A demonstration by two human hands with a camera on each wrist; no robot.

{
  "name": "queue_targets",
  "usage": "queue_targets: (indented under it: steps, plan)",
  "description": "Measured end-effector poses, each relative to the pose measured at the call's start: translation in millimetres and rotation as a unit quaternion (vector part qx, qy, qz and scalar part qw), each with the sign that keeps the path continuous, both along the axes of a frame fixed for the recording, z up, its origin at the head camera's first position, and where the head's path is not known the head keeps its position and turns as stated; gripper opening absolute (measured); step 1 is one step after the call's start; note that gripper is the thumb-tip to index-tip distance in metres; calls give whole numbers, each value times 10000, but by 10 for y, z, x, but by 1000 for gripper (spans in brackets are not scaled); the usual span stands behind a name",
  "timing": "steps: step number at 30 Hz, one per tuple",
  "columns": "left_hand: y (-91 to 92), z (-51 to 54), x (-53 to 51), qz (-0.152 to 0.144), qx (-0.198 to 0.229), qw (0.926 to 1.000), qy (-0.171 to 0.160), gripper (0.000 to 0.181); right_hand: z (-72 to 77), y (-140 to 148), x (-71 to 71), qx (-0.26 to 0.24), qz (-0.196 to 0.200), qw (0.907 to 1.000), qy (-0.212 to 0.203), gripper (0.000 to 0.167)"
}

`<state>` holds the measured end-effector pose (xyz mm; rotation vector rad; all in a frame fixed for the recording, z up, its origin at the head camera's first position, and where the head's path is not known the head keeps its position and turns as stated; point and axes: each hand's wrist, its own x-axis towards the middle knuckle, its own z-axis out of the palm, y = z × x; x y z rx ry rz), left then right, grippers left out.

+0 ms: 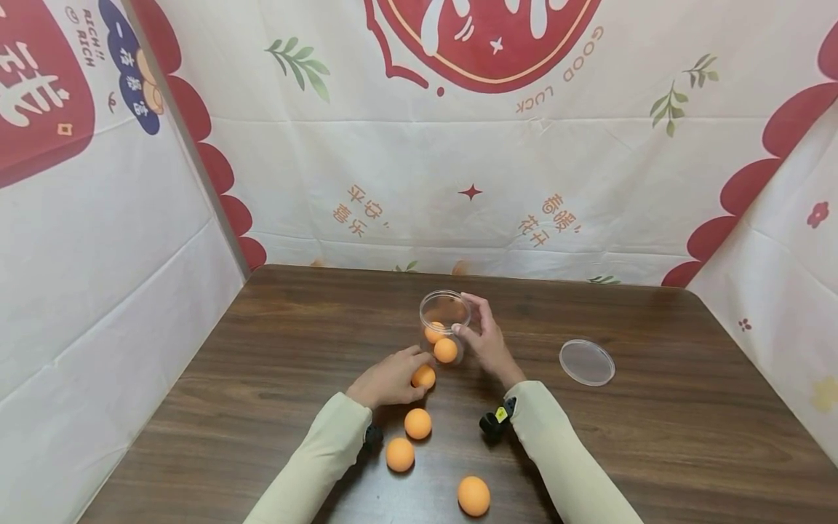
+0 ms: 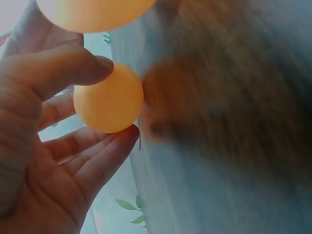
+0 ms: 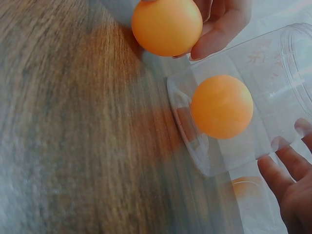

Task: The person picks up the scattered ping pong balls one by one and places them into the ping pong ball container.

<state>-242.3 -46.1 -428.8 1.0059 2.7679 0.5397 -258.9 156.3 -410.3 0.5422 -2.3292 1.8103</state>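
My left hand pinches an orange ball between thumb and fingers, low over the table just left of a clear jar. In the left wrist view the thumb lies on that ball and fingertips touch its other side. My right hand holds the upright jar near its rim from the right. Inside the jar are two orange balls, one in front of the other. The right wrist view shows one ball through the jar wall, the right fingertips against the plastic.
Two loose orange balls lie close together in front of my left hand. Another ball is nearer the front edge. A clear round lid lies flat to the right. Printed cloth hangs behind the brown table.
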Motion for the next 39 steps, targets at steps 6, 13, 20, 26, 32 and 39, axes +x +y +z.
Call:
queue_targets:
  steps: [6,13,20,26,32,39]
  plan:
    - [-3,0,-3,24,7,10000,-36,41,1,1,3,3,-12,10000,8,57]
    - [-11,31,-10,-51,11,9999,106,39,-3,-2,-2,-21,31,10000,28,56]
    - [-44,68,-29,-33,74,9998,180,37,-12,-3,-11,-19,47,9999,105,57]
    - [-71,141,-48,-1,138,9995,296,37,-10,5,-10,26,3,10000,77,56]
    - [-76,254,-65,11,186,9991,369,41,-11,8,-18,51,-8,9999,120,56]
    - [-98,336,-70,-5,328,9989,341,43,-176,45,-128,-120,41,9999,90,56]
